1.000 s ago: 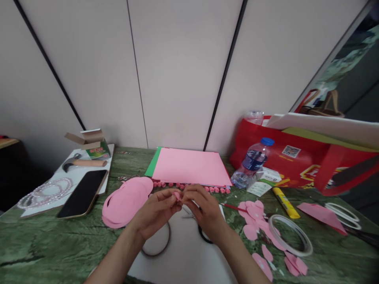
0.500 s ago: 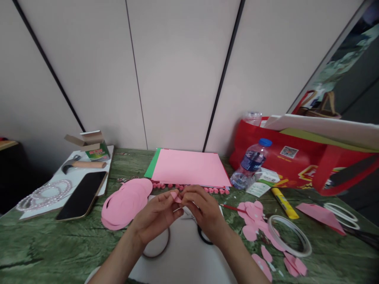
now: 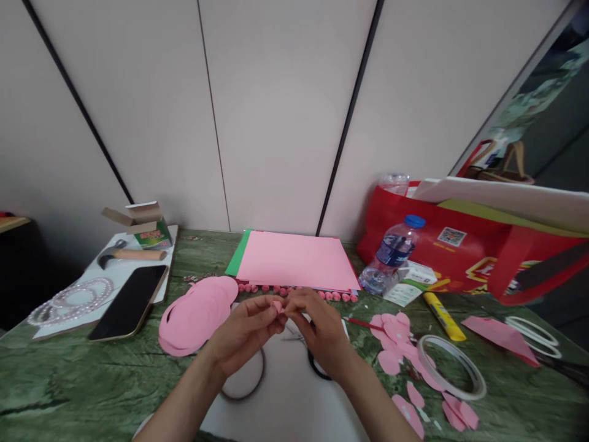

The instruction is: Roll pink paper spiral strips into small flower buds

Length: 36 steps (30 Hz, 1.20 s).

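Between my fingertips is a small folded piece of pink paper (image 3: 277, 306). My left hand (image 3: 251, 328) pinches it from the left, and the fingers of my right hand (image 3: 317, 325) close on its right side. Both hands hover over a white sheet (image 3: 285, 393). Beneath them on the sheet lie a thin dark ring (image 3: 243, 393) and scissors with a black handle (image 3: 317, 368), partly hidden by my right hand. A row of small pink paper rolls (image 3: 338, 296) runs just beyond my fingers.
Pink paper discs (image 3: 197, 316) overlap at left, near a phone (image 3: 131, 304) and bead strings (image 3: 69, 304). Loose pink petals (image 3: 396, 328), a tape roll (image 3: 476, 383), a glue stick (image 3: 444, 316) and a water bottle (image 3: 391, 255) stand right. Behind are stacked paper sheets (image 3: 297, 261) and a red bag (image 3: 432, 239).
The pink paper piece has turned and looks more tightly folded. My fingers have shifted slightly around it, and the view has moved a little.
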Each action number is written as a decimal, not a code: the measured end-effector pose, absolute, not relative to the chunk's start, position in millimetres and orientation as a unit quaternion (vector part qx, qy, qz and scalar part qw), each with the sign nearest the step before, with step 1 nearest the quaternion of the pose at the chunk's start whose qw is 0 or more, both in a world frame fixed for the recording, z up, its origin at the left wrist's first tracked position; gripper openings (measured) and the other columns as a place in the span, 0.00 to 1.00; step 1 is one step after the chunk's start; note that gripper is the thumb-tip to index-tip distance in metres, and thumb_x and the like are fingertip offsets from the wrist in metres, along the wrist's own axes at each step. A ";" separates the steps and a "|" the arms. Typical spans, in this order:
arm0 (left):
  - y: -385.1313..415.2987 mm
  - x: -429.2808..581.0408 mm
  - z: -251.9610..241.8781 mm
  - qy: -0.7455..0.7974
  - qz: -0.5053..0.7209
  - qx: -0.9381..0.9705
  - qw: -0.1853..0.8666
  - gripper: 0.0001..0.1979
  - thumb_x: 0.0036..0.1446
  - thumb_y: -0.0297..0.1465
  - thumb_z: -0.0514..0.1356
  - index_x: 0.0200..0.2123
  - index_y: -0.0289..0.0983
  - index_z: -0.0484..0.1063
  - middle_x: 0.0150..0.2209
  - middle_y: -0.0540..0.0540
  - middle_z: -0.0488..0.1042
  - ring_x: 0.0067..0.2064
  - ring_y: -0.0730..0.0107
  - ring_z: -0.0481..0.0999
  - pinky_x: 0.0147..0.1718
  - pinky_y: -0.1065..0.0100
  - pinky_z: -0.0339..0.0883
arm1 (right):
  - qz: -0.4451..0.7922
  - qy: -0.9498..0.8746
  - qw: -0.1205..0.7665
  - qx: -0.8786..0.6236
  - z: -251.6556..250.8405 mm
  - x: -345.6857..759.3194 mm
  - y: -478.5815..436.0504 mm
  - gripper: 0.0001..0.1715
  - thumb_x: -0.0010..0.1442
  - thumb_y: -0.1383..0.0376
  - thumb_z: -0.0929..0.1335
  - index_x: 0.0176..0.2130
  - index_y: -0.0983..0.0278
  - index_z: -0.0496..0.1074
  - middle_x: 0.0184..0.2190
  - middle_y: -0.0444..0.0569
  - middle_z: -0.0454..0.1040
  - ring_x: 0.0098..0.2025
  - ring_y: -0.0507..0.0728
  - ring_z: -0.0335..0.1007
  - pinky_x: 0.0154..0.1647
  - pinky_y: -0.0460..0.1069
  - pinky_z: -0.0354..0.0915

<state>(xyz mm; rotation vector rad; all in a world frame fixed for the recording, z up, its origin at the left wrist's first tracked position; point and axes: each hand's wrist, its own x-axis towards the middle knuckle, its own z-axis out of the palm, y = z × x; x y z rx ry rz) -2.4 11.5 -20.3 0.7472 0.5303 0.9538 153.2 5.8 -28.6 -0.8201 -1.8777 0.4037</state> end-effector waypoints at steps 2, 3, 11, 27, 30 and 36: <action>11.9 -2.2 -19.8 0.253 0.441 0.361 0.782 0.03 0.50 0.24 0.60 0.31 0.31 0.73 0.30 0.46 0.69 0.32 0.75 0.66 0.34 0.71 0.59 | 0.173 -0.775 0.496 -0.350 -27.8 153.1 4.8 0.05 0.59 0.70 0.61 0.32 0.62 0.64 0.32 0.47 0.68 0.36 0.53 0.65 0.36 0.49 0.62; 11.7 -2.3 -19.6 0.257 0.438 0.370 0.778 0.03 0.50 0.24 0.60 0.31 0.31 0.73 0.30 0.46 0.69 0.32 0.75 0.66 0.33 0.71 0.59 | 0.176 -0.775 0.494 -0.353 -27.6 153.1 4.4 0.05 0.59 0.70 0.61 0.32 0.62 0.64 0.32 0.47 0.68 0.35 0.53 0.65 0.36 0.48 0.62; 8.5 -4.6 -13.6 0.308 0.426 0.466 0.712 0.04 0.47 0.27 0.62 0.29 0.32 0.74 0.24 0.48 0.69 0.28 0.76 0.64 0.30 0.72 0.58 | 0.199 -0.751 0.516 -0.362 -29.1 153.8 5.3 0.03 0.57 0.69 0.63 0.33 0.61 0.66 0.29 0.46 0.69 0.32 0.52 0.66 0.32 0.47 0.64; 12.6 0.0 -19.7 0.455 0.456 0.497 0.582 0.05 0.44 0.27 0.61 0.28 0.33 0.75 0.23 0.50 0.72 0.25 0.76 0.64 0.27 0.73 0.59 | 0.272 -0.743 0.470 -0.391 -39.2 144.0 6.5 0.12 0.54 0.71 0.64 0.39 0.60 0.70 0.35 0.47 0.71 0.31 0.52 0.69 0.32 0.47 0.68; 12.3 0.7 -19.3 0.458 0.449 0.490 0.590 0.07 0.43 0.27 0.61 0.29 0.33 0.76 0.25 0.47 0.74 0.25 0.76 0.64 0.26 0.73 0.60 | 0.301 -0.727 0.469 -0.401 -41.7 144.5 8.3 0.10 0.54 0.71 0.64 0.37 0.60 0.71 0.34 0.47 0.72 0.32 0.52 0.69 0.32 0.47 0.69; 12.9 -0.3 -22.7 0.480 0.439 0.502 0.570 0.11 0.43 0.29 0.62 0.33 0.32 0.76 0.27 0.46 0.75 0.24 0.75 0.65 0.26 0.71 0.61 | 0.373 -0.676 0.467 -0.432 -41.0 142.5 9.1 0.07 0.52 0.68 0.66 0.34 0.61 0.71 0.32 0.47 0.72 0.32 0.53 0.70 0.31 0.47 0.69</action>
